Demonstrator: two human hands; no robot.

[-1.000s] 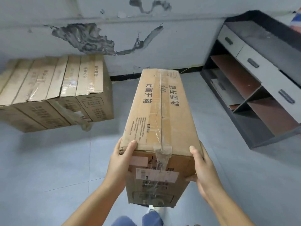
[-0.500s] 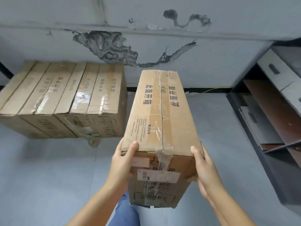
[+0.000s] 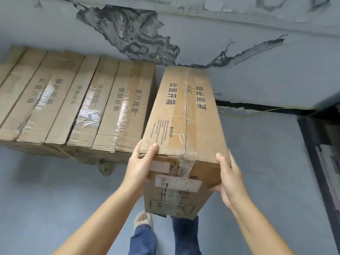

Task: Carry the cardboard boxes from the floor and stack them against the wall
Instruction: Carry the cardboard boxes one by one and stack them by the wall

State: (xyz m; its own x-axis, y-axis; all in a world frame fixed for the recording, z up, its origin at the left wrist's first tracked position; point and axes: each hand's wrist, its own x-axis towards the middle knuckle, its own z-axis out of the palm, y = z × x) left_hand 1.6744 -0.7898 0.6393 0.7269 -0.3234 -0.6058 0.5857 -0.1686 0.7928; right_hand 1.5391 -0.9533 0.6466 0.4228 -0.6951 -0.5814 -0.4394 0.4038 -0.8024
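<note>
Box (image 3: 184, 115) held off the floor, just right of the row (image 3: 77, 100). Left hand (image 3: 140, 165) and right hand (image 3: 230, 176) grip its near end, fingers curled round the edges. Wall (image 3: 257, 67) and row closer than a second ago; set-down likely next.

Peeling grey wall (image 3: 257, 57) above pale blue floor (image 3: 46, 190).
</note>
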